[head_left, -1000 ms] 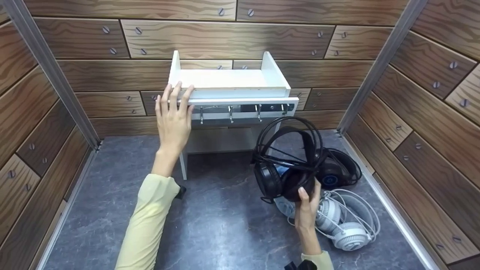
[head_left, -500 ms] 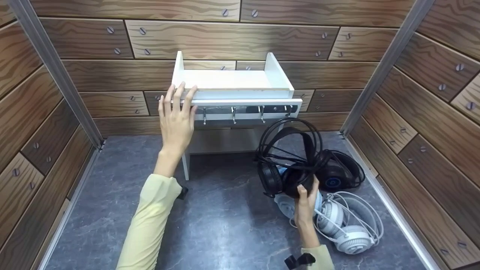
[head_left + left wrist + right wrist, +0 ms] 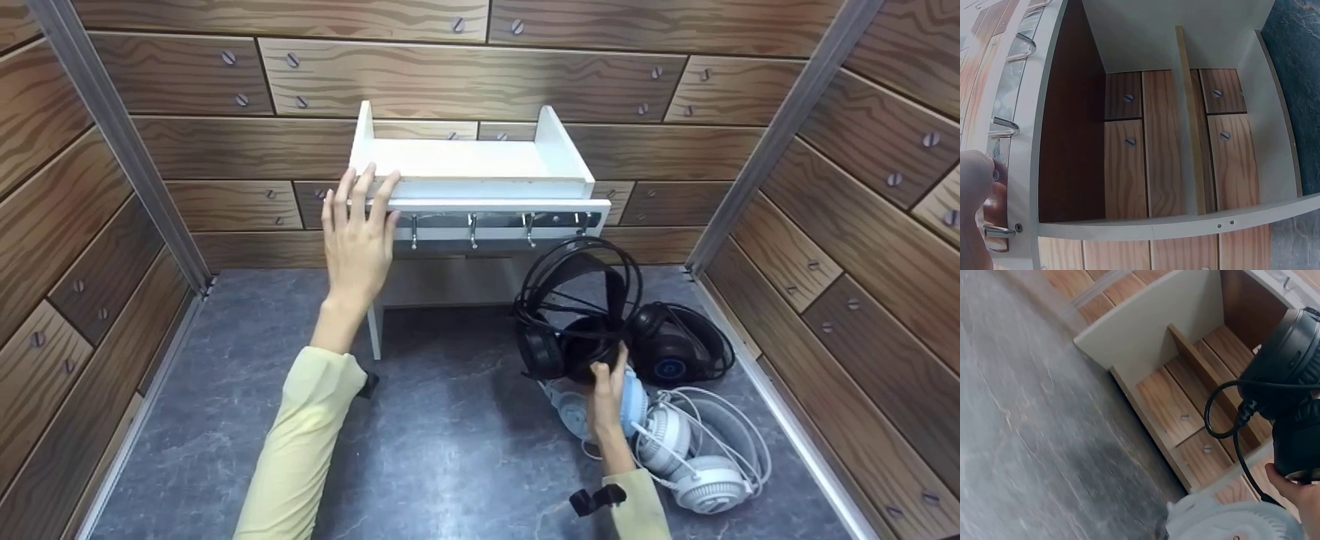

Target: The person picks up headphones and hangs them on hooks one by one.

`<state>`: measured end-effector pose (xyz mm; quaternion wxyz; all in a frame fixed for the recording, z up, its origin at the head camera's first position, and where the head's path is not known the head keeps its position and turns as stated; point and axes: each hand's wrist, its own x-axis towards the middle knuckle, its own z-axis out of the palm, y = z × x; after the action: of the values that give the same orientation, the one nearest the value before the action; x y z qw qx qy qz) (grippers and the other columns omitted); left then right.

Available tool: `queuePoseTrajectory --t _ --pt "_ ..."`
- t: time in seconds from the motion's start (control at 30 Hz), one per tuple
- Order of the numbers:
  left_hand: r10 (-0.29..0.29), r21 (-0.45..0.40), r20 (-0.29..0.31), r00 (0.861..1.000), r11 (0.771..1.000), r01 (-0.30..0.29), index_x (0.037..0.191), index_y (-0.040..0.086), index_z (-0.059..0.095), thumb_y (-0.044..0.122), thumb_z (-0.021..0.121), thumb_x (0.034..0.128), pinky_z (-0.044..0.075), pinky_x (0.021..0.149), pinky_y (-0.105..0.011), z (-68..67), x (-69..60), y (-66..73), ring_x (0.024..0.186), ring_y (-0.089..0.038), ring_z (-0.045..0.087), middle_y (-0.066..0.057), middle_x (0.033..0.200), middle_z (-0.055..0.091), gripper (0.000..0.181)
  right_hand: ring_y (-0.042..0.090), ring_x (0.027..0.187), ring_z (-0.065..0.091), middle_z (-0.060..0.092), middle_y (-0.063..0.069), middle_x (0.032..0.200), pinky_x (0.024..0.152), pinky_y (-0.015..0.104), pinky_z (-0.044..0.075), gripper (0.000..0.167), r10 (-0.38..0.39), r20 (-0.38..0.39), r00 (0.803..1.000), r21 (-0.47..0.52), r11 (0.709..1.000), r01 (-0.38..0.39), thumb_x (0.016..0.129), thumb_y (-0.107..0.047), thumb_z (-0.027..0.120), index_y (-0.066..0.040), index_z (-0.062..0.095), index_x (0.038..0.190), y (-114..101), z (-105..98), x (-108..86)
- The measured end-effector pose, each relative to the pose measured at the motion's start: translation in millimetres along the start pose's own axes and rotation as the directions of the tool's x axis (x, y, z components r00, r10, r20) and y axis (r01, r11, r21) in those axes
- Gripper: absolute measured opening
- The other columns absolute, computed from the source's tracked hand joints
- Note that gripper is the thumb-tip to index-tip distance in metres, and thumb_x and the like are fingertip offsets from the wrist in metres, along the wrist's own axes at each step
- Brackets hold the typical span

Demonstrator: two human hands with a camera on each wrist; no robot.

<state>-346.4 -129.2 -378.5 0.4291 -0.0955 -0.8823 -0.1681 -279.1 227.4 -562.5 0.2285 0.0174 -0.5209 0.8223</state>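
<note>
A white shelf rack (image 3: 480, 189) with a row of metal hooks (image 3: 473, 231) stands against the back wall. My left hand (image 3: 358, 247) rests on its left front corner, fingers extended over the top edge; in the left wrist view part of that hand (image 3: 974, 208) lies beside the hook strip. My right hand (image 3: 606, 401) grips black headphones (image 3: 541, 349) by an ear cup and holds them up before the rack's right leg, headband upward, cable looped around it. In the right wrist view the thumb presses on the lower black ear cup (image 3: 1297, 439).
On the floor at right lie a second pair of black headphones (image 3: 679, 349), white headphones (image 3: 709, 484) with a looped cable, and light-blue headphones (image 3: 634, 401) partly behind my right hand. Wood-patterned walls (image 3: 862, 247) enclose the dark marbled floor (image 3: 442, 450).
My right hand has moved slightly up and forward with the black headphones, uncovering more of the light-blue pair. My left hand stays on the rack's corner. The whole view has shifted slightly.
</note>
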Motion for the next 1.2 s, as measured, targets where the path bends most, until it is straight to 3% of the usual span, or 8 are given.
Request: queuePoseTrajectory --t 0.2,0.37,0.6,0.87,1.0,1.07,1.13,1.2 --pt "-0.001 0.004 0.000 1.000 1.000 0.001 0.155 0.030 0.040 0.039 0.038 0.1089 0.006 0.125 -0.047 0.0 0.0 0.1 0.153 -0.028 0.020 -0.004 0.162 0.034 0.047 0.009 0.096 0.054 0.047 0.005 0.125 0.079 0.020 0.051 0.069 0.036 -0.019 0.999 0.077 0.996 -0.035 0.085 0.007 0.038 -0.008 0.025 0.152 -2 -2 15.9" --pt "-0.002 0.011 0.003 1.000 1.000 0.002 0.155 0.030 0.040 0.038 0.038 0.1090 0.007 0.125 -0.048 -0.8 -0.4 0.1 0.153 -0.028 0.020 -0.004 0.162 0.033 0.047 0.012 0.081 0.051 0.050 0.001 0.111 0.062 0.020 0.047 0.059 0.035 -0.025 0.999 0.067 0.997 -0.034 0.081 0.014 0.040 -0.016 0.041 0.133 -2 0 32.0" --pt "0.005 0.024 0.013 1.000 1.000 -0.005 0.155 0.031 0.038 0.038 0.038 0.1091 0.010 0.125 -0.049 -0.7 -0.2 1.0 0.153 -0.028 0.020 -0.003 0.162 0.033 0.047 0.013 0.105 0.051 0.044 0.006 0.131 0.072 0.020 0.050 0.074 0.068 0.014 0.998 -0.045 0.997 -0.068 0.076 0.021 0.045 -0.011 0.032 0.142 1 3 47.9" --pt "0.005 0.026 0.007 1.000 1.000 -0.005 0.155 0.031 0.039 0.038 0.040 0.1085 0.011 0.124 -0.050 -0.7 0.0 0.1 0.152 -0.028 0.020 -0.003 0.162 0.032 0.047 0.014 0.108 0.049 0.040 0.010 0.136 0.074 0.019 0.049 0.073 0.098 -0.007 0.995 -0.094 0.991 -0.098 0.078 0.018 0.044 -0.007 0.028 0.144 -1 9 48.5" --pt "0.005 0.024 0.009 1.000 1.000 -0.005 0.155 0.031 0.039 0.038 0.040 0.1085 0.010 0.125 -0.049 -1.1 0.0 0.4 0.153 -0.028 0.020 -0.003 0.163 0.032 0.047 0.022 0.138 0.035 0.029 0.020 0.156 0.105 0.024 0.039 0.078 0.066 0.000 0.998 -0.203 0.977 -0.065 0.081 0.015 0.047 -0.001 0.020 0.152 -2 8 45.1" --pt "0.005 0.023 0.012 1.000 1.000 -0.005 0.155 0.031 0.039 0.038 0.041 0.1085 0.010 0.125 -0.049 -1.4 0.0 0.7 0.153 -0.028 0.019 -0.003 0.163 0.032 0.047 0.027 0.148 0.024 0.023 0.024 0.162 0.111 0.023 0.031 0.079 0.050 0.001 0.999 -0.244 0.969 -0.048 0.084 0.013 0.048 0.001 0.016 0.155 -2 6 42.6" --pt "0.006 0.022 0.015 1.000 1.000 -0.006 0.155 0.031 0.038 0.037 0.041 0.1086 0.010 0.125 -0.049 -1.7 0.1 0.6 0.153 -0.028 0.019 -0.004 0.163 0.032 0.047 0.033 0.152 0.017 0.017 0.025 0.164 0.111 0.023 0.031 0.078 0.055 -0.004 0.998 -0.255 0.965 -0.054 0.088 0.011 0.049 0.001 0.014 0.156 -2 4 39.2" --pt "0.006 0.023 0.016 1.000 1.000 -0.007 0.155 0.031 0.038 0.037 0.040 0.1087 0.009 0.125 -0.049 -2.0 0.1 -0.2 0.153 -0.028 0.019 -0.004 0.163 0.032 0.047 0.038 0.150 0.022 0.018 0.027 0.164 0.099 0.021 0.043 0.075 0.074 -0.013 0.997 -0.247 0.966 -0.075 0.091 0.010 0.049 -0.001 0.014 0.156 -3 1 35.4"
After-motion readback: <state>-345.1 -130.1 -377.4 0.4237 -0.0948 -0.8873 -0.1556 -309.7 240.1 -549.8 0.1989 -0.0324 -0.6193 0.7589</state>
